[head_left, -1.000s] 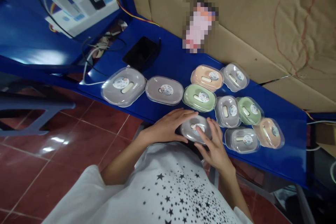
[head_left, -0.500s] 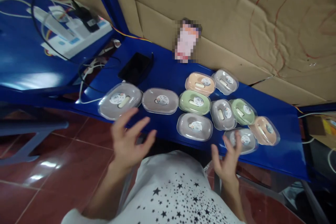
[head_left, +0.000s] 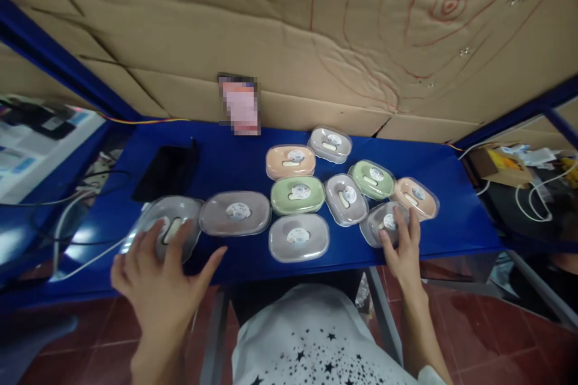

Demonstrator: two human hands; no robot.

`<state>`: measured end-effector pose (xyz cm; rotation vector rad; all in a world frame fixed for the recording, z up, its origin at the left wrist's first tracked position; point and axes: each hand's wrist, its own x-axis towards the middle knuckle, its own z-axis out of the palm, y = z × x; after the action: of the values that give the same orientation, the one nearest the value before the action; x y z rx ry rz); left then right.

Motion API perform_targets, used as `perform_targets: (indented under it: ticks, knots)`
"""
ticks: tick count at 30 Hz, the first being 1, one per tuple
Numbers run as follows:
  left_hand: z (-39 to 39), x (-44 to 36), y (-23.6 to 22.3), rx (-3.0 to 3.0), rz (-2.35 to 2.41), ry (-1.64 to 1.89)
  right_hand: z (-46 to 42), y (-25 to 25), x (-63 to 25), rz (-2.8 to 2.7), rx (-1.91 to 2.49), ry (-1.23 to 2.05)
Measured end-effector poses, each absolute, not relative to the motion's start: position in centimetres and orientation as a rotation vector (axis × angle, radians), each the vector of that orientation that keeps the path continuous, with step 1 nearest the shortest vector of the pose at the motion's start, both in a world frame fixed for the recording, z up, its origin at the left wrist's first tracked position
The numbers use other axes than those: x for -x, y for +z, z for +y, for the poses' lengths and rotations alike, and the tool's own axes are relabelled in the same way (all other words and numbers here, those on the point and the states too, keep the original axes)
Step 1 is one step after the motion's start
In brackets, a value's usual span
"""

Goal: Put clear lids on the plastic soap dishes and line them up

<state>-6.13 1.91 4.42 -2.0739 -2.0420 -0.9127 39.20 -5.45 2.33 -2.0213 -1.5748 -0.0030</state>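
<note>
Fingers spread, my left hand (head_left: 162, 277) is over the grey oval lidded box (head_left: 187, 216) at the left end of the row and covers part of it. My right hand (head_left: 404, 252) is at the grey lidded box (head_left: 377, 225) at the front right, fingertips on its top and thumb apart from the fingers. Between the hands lie a brownish-grey box (head_left: 226, 222), a green box (head_left: 284, 198) and a light grey box (head_left: 289, 252). Behind and to the right sit more such boxes, among them a peach one (head_left: 280, 162) and a green one (head_left: 361, 171). All carry round labels.
A phone (head_left: 241, 108) with a blurred screen leans against the cardboard wall (head_left: 180, 24). A black tray (head_left: 165, 174) lies on the blue table (head_left: 221, 156) at the left, near cables and a power strip (head_left: 58, 144). A small carton (head_left: 501, 168) stands at the far right.
The view has turned to the right and levelled. My left hand has come over the leftmost grey box, and my right hand has come onto the front right grey box. The boxes keep their arrangement.
</note>
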Motion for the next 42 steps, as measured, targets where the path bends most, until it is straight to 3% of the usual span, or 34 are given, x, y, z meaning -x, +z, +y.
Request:
perform_targets:
  ticks: [12,19,26,30,37,42]
  knots:
    - [3.6,0.9,4.0,2.210,-2.020,-0.763,1.8,1.3,-44.0,-1.536,1.972,-0.011]
    - [3.7,-3.5,3.9,2.269,-2.002,-0.761,2.0,3.6,-44.0,-1.477,2.083,0.057]
    - [2.5,-7.5,3.4,2.291,-1.982,-0.744,-4.6,4.3,-35.8,-2.304,1.361,0.210]
    - [2.2,-8.8,3.5,2.376,-1.892,-0.727,-4.8,3.5,-34.0,-2.499,1.255,0.361]
    - [3.4,-6.7,4.4,2.268,-1.966,-0.829,-2.5,6.7,-40.9,-2.232,1.260,0.423]
    - [6.1,-3.2,4.2,2.398,-1.902,-1.006,5.0,10.1,-45.8,-2.040,1.440,0.278]
